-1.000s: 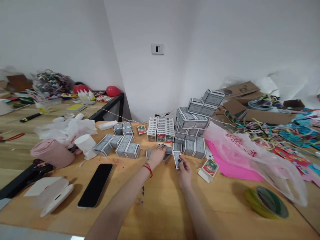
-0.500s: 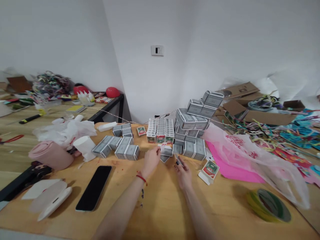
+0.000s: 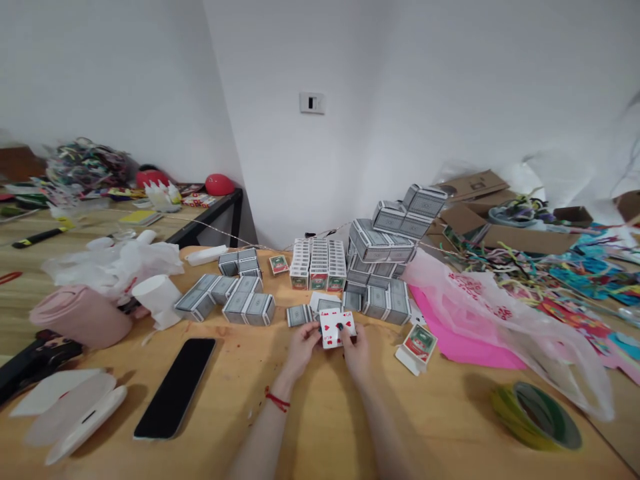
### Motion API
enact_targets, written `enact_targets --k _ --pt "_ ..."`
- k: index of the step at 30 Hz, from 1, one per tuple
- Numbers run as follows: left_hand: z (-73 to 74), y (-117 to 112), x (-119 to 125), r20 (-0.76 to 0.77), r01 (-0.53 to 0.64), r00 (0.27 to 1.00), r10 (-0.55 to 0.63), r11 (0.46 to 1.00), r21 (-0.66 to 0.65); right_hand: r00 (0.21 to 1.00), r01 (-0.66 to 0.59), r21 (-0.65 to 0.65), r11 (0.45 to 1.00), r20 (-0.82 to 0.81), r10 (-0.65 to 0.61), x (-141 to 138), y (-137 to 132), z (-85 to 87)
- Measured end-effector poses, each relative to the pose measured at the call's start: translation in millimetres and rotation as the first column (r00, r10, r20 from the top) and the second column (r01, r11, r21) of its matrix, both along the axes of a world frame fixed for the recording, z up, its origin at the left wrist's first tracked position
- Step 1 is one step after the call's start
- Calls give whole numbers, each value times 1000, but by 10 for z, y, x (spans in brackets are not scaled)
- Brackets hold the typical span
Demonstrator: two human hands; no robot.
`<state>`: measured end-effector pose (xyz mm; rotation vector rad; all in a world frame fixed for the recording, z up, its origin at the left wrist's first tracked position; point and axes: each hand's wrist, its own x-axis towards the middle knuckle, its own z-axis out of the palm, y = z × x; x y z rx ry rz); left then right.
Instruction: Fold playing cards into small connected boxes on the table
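Note:
Playing cards point(image 3: 330, 321) with a red heart card face up are held between my hands, low over the table. My right hand point(image 3: 357, 352) grips them from the right, its thumb pressed on the face. At their left edge the fingers of my left hand point(image 3: 301, 348) are closed. Just behind lie more cards point(image 3: 326, 304), partly hidden, and a grey-patterned pack point(image 3: 299, 315). An open card box point(image 3: 419, 343) with a green and red front lies to the right of my right hand.
Rows of card boxes point(image 3: 319, 263) stand behind my hands, beside a leaning stack of grey packs point(image 3: 383, 240). More grey packs point(image 3: 245, 303) sit left. A phone point(image 3: 176, 388), a tissue roll point(image 3: 157, 300), tape point(image 3: 537, 415) and a plastic bag point(image 3: 500, 307) surround the work area.
My hands have come together on face-up cards, where before they were apart. A grey pack now lies left of the cards behind. The view has shifted slightly.

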<state>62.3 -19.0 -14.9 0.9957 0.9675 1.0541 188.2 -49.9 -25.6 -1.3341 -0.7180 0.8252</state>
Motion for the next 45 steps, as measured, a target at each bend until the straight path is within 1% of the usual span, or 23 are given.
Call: enact_targets --k 5,12,16,19,22,26,31,37,45 --pt "-2 -15 -10 34 -44 998 44 999 2 998 -59 4 998 28 59 16 -28 10" --pt "34 -89 75 52 -113 992 112 993 29 987 -160 21 987 -3 160 -16 -59 40" --pt "46 -97 59 24 -88 996 87 995 40 987 -161 4 987 -15 161 23 -72 43" --pt "72 -52 0 1 -83 997 83 995 57 987 -160 2 987 -27 160 56 -75 44" --pt "100 -11 -64 -40 -86 995 89 994 73 982 -185 -4 983 -36 184 60 -77 43" --pt "98 -16 -107 -99 -62 993 67 997 55 978 -204 -2 979 -50 204 50 -77 36" --pt "66 -35 -122 -161 -29 986 33 999 30 974 -217 -4 976 -67 216 68 -76 54" --pt "69 19 -137 -205 -10 979 21 998 55 968 -243 -8 970 -74 242 94 -86 104" --pt "77 38 -108 -240 -26 970 39 998 58 957 -278 -15 960 -94 275 139 -73 47"
